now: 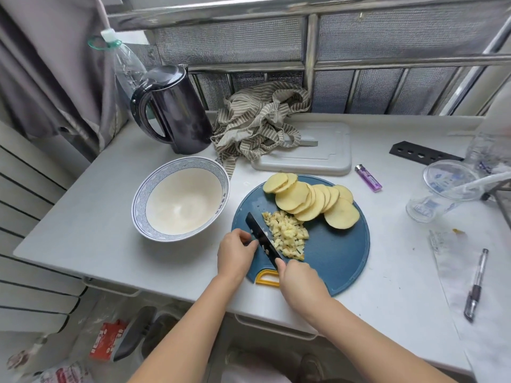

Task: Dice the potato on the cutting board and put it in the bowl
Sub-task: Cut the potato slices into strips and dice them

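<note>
Round blue plastic cutting board (340, 252) with yellow handle, on white tabletop (110, 230).
- On the board: pile of diced potato (287, 237); fanned row of uncut potato slices (312, 200) behind it.
- Black-bladed knife (262, 236): lies against the dice's left edge, bits stuck to the blade.
- Right grip (298, 280): clamped round the knife handle.
- Left grip (236, 252): fingers curled against the blade; whether pinching, cannot tell.
- Blue-patterned white ceramic bowl (154, 178): left of the board, holds no potato.

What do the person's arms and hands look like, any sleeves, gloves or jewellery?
Both forearms are bare down to the frame's lower edge, with no sleeves showing. The left hand and right hand wear no gloves, and no ring, watch or bracelet is visible on either wrist or finger.
</note>
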